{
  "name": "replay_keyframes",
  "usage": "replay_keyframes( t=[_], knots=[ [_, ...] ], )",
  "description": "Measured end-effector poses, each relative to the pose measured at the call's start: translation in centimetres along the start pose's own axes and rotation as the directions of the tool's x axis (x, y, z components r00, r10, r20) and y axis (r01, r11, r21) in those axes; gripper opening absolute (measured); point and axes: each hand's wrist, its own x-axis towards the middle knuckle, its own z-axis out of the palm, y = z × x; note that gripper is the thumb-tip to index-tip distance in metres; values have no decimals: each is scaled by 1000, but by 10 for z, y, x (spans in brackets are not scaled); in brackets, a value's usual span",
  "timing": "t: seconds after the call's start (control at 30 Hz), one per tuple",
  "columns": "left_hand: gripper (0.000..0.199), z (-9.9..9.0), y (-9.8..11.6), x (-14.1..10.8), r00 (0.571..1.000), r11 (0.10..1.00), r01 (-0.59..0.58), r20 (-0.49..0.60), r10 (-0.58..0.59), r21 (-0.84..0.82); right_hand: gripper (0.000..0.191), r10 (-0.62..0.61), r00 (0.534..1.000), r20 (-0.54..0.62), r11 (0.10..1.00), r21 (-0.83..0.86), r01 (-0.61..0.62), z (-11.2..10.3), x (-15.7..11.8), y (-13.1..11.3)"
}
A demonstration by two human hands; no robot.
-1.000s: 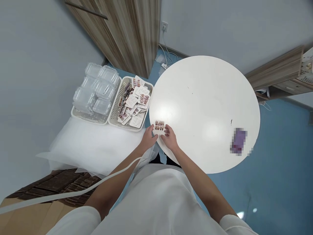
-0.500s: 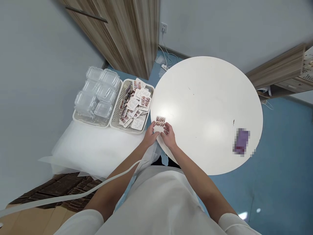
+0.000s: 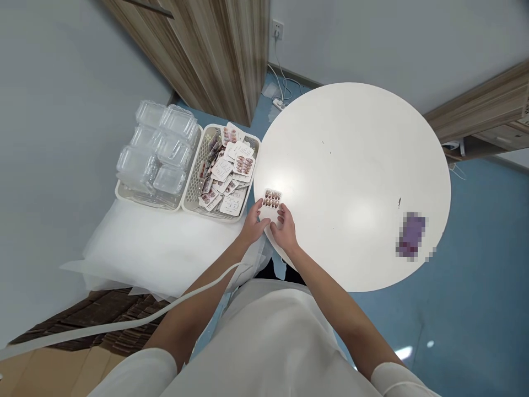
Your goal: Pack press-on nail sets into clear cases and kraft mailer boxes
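Nail card (image 3: 271,199) pinched by both hands at the near rim of the round white table (image 3: 355,165).
Left hand (image 3: 253,226) and right hand (image 3: 285,229) close narrowly on its lower edge; it looks mid-handling, and steady fingertips seem needed next. Left of the fingers: card basket (image 3: 194,187), clear boxes (image 3: 161,154); blue floor, wood panelling.

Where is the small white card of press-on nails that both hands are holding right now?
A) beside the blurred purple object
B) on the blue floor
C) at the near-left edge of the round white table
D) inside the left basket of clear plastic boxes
C: the small white card of press-on nails lies on the round white table at its near-left edge, with the left hand and right hand on it.
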Motion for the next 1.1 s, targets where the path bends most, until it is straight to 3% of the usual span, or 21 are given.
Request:
replay_keyframes(
  t=[0.17, 0.33, 0.53, 0.73, 0.9, 1.1],
  knots=[
    [64, 4, -2, -2, 998, 1000, 9, -59, -8, 4, 63, -55, 998, 30, 997, -45, 57, -14, -19, 7],
    [64, 14, 1, -17, 990, 1000, 7, -139, -6, 6, 59, -97, 993, 74, 994, -36, 100, -41, -55, 15],
    [53, 36, 4, -69, 980, 998, 42, -197, -33, 44, 49, -159, 966, 204, 983, -53, 173, -84, -98, 32],
    [45, 60, 6, -127, 973, 992, 91, -218, -71, 83, 41, -156, 965, 211, 980, -86, 178, -117, -129, 50],
    [43, 65, 17, -157, 951, 995, 68, -307, -42, 76, 40, -184, 947, 262, 979, -34, 200, -123, -138, 48],
    [44, 54, 41, -180, 932, 996, 15, -361, 18, 89, 28, -288, 871, 397, 953, 35, 300, -107, -130, 16]
  ],
)
